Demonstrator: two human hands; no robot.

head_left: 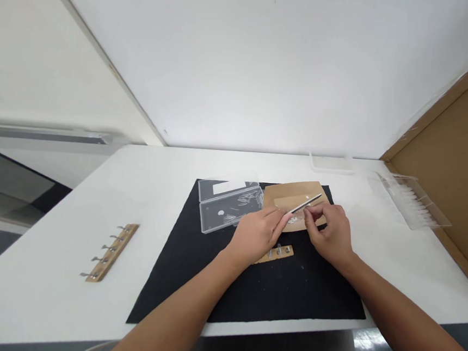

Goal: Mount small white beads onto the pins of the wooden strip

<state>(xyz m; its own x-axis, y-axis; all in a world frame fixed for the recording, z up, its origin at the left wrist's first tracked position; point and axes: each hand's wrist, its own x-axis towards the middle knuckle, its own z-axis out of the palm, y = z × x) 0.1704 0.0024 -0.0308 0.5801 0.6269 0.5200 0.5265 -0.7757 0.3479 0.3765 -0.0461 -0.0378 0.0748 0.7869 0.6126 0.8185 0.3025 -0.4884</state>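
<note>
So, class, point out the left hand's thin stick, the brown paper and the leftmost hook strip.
Thin stick (305,203): head view, middle of its shaft.
Brown paper (294,189): head view, bare upper part.
Leftmost hook strip (114,252): head view, middle of its wood.

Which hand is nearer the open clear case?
Left. The left hand is by the near right corner of the case; the right hand is farther right, by the brown paper.

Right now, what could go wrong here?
The thin stick in the left hand might scrape the fingers of the right hand, close beside it. The left hand could also bump the open clear case, scattering its loose pieces, or catch the wooden strip partly hidden behind it.
</note>
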